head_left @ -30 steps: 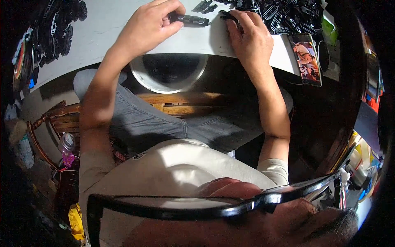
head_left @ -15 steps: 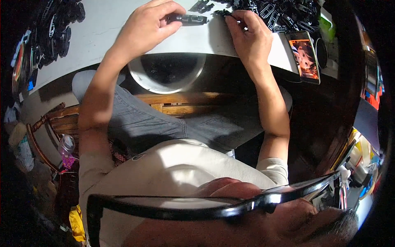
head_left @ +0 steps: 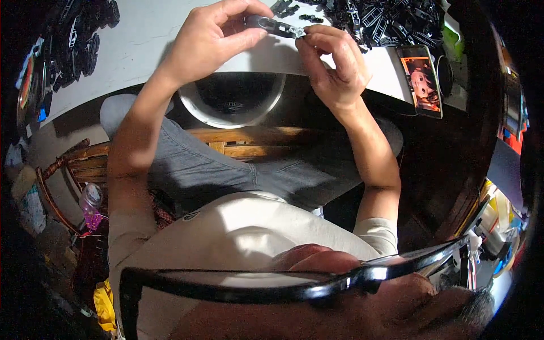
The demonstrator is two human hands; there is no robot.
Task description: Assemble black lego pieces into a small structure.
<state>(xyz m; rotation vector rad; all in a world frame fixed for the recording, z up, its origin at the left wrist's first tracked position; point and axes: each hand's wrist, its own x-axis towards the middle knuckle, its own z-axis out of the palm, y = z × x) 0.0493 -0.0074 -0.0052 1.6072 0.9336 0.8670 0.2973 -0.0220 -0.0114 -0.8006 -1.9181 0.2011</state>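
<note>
My left hand (head_left: 205,46) pinches a long, dark plastic part (head_left: 271,25) between thumb and fingers above the white table. The part is narrow, with cut-outs along its side, and tilts slightly down toward the right. At its right end my right hand (head_left: 341,63) is closed, thumb and index finger pressed together. A small shiny, pale-looking piece (head_left: 298,32) shows at those fingertips, touching the part's end; its exact kind is too small to tell. A few small black pieces (head_left: 311,18) lie on the table just beyond my right fingers.
A large heap of black plastic parts (head_left: 385,25) covers the far right of the table (head_left: 136,42). More dark parts (head_left: 73,45) are stacked at the far left. A phone (head_left: 421,82) showing a picture stands at the right edge. A white-rimmed round basin (head_left: 226,123) sits below the table's front edge.
My right hand has come away from the small black pieces and met the right end of the dark part. My left hand has shifted slightly right with the part, which now tilts more.
</note>
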